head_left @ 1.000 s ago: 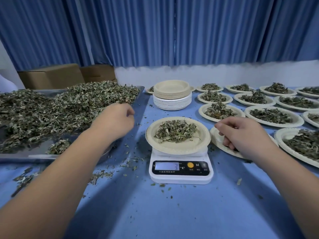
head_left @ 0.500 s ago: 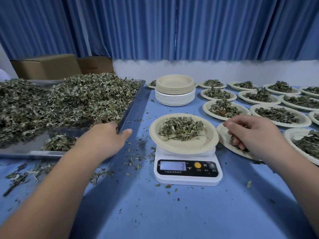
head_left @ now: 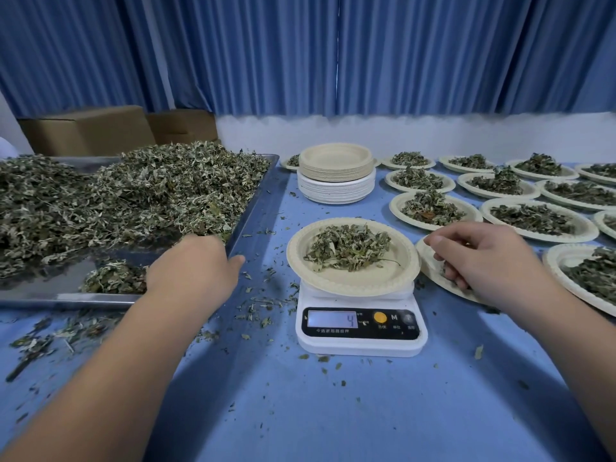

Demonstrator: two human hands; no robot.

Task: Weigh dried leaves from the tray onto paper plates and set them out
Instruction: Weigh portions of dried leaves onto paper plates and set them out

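Observation:
A big metal tray [head_left: 254, 208] at the left is heaped with dried leaves [head_left: 133, 201]. My left hand [head_left: 193, 271] reaches into its near right corner, thumb on the rim, fingers hidden behind the back of the hand. A white kitchen scale [head_left: 361, 333] in the middle reads 4. It carries a paper plate [head_left: 353, 286] holding a small mound of leaves [head_left: 346, 248]. My right hand [head_left: 483, 258] hovers just right of the scale, fingers loosely curled, fingertips down on another paper plate [head_left: 430, 263].
A stack of empty paper plates [head_left: 336, 175] stands behind the scale. Several filled plates [head_left: 540, 221] cover the table's right side in rows. Loose leaf crumbs [head_left: 260, 305] litter the blue tabletop. Two cardboard boxes [head_left: 86, 131] sit behind the tray.
My left hand dropped from the leaf heap to the tray's near right corner, thumb now out on the rim. The scale reading went from 3 to 4. The right hand barely shifted.

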